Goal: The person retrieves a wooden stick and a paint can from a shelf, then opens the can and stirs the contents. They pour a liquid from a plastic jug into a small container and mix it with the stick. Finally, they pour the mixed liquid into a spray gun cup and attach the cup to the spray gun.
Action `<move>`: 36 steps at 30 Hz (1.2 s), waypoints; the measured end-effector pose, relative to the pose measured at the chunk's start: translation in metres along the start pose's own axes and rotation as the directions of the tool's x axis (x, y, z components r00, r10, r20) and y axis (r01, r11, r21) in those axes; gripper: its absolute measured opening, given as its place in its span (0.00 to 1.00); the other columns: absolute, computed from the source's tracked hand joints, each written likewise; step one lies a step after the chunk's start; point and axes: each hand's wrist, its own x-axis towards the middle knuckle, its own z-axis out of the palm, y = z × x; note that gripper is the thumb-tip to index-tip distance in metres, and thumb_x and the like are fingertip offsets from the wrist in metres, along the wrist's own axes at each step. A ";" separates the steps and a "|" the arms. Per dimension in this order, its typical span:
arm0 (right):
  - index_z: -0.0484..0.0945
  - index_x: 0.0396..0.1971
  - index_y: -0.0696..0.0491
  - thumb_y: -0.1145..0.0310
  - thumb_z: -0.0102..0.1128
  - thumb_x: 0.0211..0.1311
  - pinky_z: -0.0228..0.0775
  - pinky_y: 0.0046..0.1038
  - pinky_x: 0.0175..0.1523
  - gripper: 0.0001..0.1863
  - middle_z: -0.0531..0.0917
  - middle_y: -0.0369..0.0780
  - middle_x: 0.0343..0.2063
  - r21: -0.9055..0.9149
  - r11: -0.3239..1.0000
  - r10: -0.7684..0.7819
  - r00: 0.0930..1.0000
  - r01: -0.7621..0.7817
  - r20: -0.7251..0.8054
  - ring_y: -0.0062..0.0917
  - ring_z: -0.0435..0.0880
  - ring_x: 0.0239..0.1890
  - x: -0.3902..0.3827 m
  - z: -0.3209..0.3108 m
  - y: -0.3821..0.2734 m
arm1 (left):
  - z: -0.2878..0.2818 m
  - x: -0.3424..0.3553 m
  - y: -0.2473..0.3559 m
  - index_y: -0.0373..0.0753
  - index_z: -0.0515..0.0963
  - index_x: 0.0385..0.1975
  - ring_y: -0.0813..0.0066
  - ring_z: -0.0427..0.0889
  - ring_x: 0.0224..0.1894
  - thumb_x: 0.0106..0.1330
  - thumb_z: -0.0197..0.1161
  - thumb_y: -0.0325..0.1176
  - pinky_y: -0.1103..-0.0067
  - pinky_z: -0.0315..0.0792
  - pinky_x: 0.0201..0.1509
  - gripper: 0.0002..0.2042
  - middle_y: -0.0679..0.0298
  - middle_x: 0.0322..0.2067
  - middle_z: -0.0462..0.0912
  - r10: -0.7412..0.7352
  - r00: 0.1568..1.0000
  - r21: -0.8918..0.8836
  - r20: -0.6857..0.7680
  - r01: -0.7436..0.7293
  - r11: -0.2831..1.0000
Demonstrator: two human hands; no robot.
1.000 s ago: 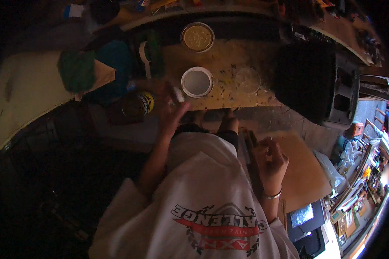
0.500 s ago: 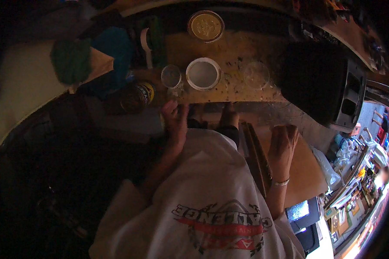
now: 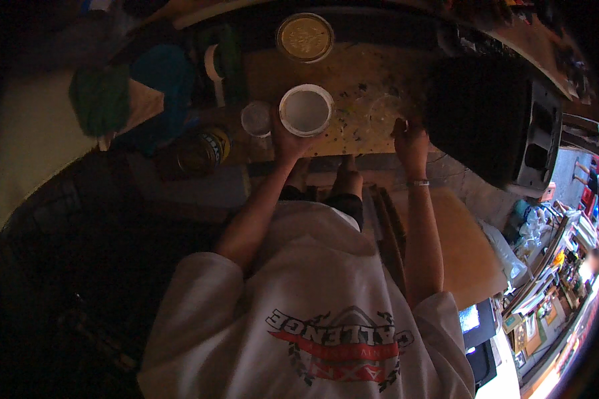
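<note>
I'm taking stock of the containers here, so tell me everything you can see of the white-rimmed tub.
The tub is round and open-topped, its pale rim marked with brownish smudges. Inside it looks smooth and whitish grey; whether that is contents or bare bottom is unclear, as is the material. The left hand grasps its near side. It is right of a clear cup, over the bench; its base is hidden.

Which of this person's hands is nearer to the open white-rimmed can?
Left: the left hand is around the white-rimmed can's near side. The right hand is off to its right, not touching it.
</note>
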 end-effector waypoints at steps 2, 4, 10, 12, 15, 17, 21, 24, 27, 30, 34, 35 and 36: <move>0.82 0.51 0.54 0.67 0.61 0.67 0.80 0.41 0.43 0.15 0.88 0.51 0.37 0.036 0.999 0.007 1.000 -0.007 -0.003 0.48 0.88 0.38 -0.011 0.000 -0.004 | -0.005 0.003 0.005 0.36 0.59 0.68 0.57 0.75 0.64 0.35 0.91 0.42 0.61 0.69 0.68 0.58 0.53 0.63 0.71 0.032 0.998 0.007 0.054 -0.033 0.999; 0.81 0.51 0.54 0.67 0.61 0.67 0.80 0.41 0.43 0.15 0.88 0.51 0.38 0.052 0.998 0.046 0.999 -0.047 0.007 0.49 0.88 0.39 -0.023 0.000 -0.012 | -0.013 0.007 0.015 0.37 0.59 0.69 0.56 0.74 0.64 0.34 0.91 0.42 0.61 0.69 0.69 0.59 0.53 0.64 0.71 0.068 0.991 -0.025 0.116 -0.065 0.998; 0.81 0.51 0.55 0.67 0.61 0.66 0.79 0.43 0.42 0.15 0.87 0.54 0.37 0.168 0.985 0.028 1.000 -0.026 -0.005 0.50 0.88 0.40 -0.041 0.005 -0.035 | -0.039 0.024 0.064 0.37 0.61 0.70 0.45 0.70 0.67 0.34 0.90 0.41 0.56 0.67 0.70 0.58 0.46 0.66 0.69 0.384 0.907 -0.004 0.170 -0.389 0.921; 0.81 0.51 0.55 0.66 0.62 0.66 0.79 0.43 0.42 0.15 0.87 0.54 0.36 0.161 0.987 0.017 1.000 -0.017 -0.003 0.50 0.88 0.40 -0.044 0.009 -0.041 | -0.045 0.031 0.080 0.37 0.61 0.70 0.44 0.70 0.67 0.35 0.90 0.42 0.55 0.66 0.70 0.58 0.46 0.67 0.69 0.410 0.886 0.025 0.215 -0.425 0.905; 0.82 0.50 0.56 0.66 0.61 0.70 0.78 0.38 0.41 0.14 0.87 0.51 0.34 0.171 0.981 0.082 0.996 -0.086 0.032 0.45 0.88 0.37 -0.046 0.014 -0.045 | -0.054 0.037 0.099 0.37 0.61 0.70 0.44 0.70 0.67 0.35 0.89 0.43 0.54 0.65 0.70 0.58 0.47 0.67 0.69 0.448 0.847 0.092 0.286 -0.490 0.867; 0.82 0.50 0.56 0.65 0.62 0.70 0.78 0.38 0.41 0.14 0.87 0.51 0.34 0.197 0.978 0.063 0.998 -0.064 0.009 0.45 0.88 0.36 -0.045 0.017 -0.047 | -0.059 0.039 0.108 0.38 0.61 0.70 0.44 0.71 0.66 0.35 0.89 0.43 0.54 0.65 0.70 0.58 0.48 0.66 0.69 0.474 0.821 0.139 0.319 -0.535 0.834; 0.81 0.50 0.57 0.61 0.62 0.71 0.78 0.40 0.41 0.16 0.87 0.53 0.33 0.173 0.985 0.021 0.999 -0.015 -0.037 0.46 0.88 0.36 -0.044 0.020 -0.049 | -0.065 0.042 0.118 0.39 0.61 0.70 0.45 0.70 0.67 0.36 0.89 0.41 0.54 0.66 0.70 0.57 0.48 0.66 0.69 0.479 0.789 0.184 0.385 -0.574 0.798; 0.81 0.51 0.57 0.59 0.63 0.71 0.78 0.40 0.42 0.18 0.87 0.54 0.34 0.215 0.974 0.073 0.997 -0.069 -0.011 0.48 0.88 0.38 -0.047 0.017 -0.051 | -0.066 0.045 0.121 0.39 0.61 0.71 0.45 0.69 0.68 0.35 0.89 0.39 0.54 0.66 0.70 0.58 0.48 0.67 0.68 0.438 0.783 0.185 0.442 -0.558 0.809; 0.81 0.52 0.57 0.58 0.63 0.71 0.78 0.40 0.44 0.19 0.87 0.55 0.35 0.208 0.971 0.121 0.993 -0.117 -0.007 0.51 0.87 0.40 -0.052 0.011 -0.052 | -0.066 0.045 0.125 0.39 0.63 0.69 0.43 0.71 0.64 0.33 0.87 0.37 0.53 0.66 0.68 0.56 0.49 0.63 0.70 0.398 0.791 0.209 0.465 -0.535 0.819; 0.81 0.52 0.55 0.58 0.62 0.72 0.78 0.40 0.45 0.19 0.86 0.56 0.37 0.221 0.966 0.143 0.989 -0.131 -0.038 0.52 0.87 0.41 -0.054 0.006 -0.053 | -0.064 0.044 0.131 0.40 0.63 0.70 0.44 0.70 0.66 0.33 0.87 0.36 0.54 0.67 0.69 0.57 0.48 0.64 0.70 0.334 0.790 0.282 0.515 -0.523 0.804; 0.82 0.50 0.55 0.60 0.62 0.71 0.75 0.43 0.39 0.16 0.83 0.51 0.29 0.246 0.959 0.179 0.976 -0.144 -0.125 0.49 0.85 0.34 -0.059 -0.005 -0.049 | -0.059 0.045 0.138 0.41 0.62 0.72 0.44 0.70 0.66 0.34 0.87 0.36 0.55 0.68 0.69 0.57 0.48 0.65 0.69 0.337 0.766 0.310 0.548 -0.559 0.769; 0.82 0.49 0.55 0.61 0.62 0.71 0.75 0.42 0.40 0.15 0.84 0.51 0.31 0.254 0.954 0.196 0.972 -0.159 -0.127 0.48 0.85 0.35 -0.061 -0.009 -0.048 | -0.058 0.045 0.139 0.41 0.62 0.72 0.44 0.70 0.66 0.34 0.87 0.36 0.55 0.68 0.69 0.57 0.48 0.65 0.70 0.342 0.760 0.305 0.553 -0.567 0.765; 0.82 0.48 0.55 0.62 0.61 0.71 0.75 0.41 0.41 0.14 0.84 0.51 0.33 0.255 0.948 0.226 0.967 -0.190 -0.121 0.48 0.85 0.36 -0.064 -0.014 -0.046 | -0.056 0.046 0.141 0.41 0.62 0.72 0.45 0.71 0.66 0.34 0.87 0.36 0.55 0.68 0.69 0.57 0.48 0.64 0.70 0.349 0.753 0.299 0.557 -0.574 0.762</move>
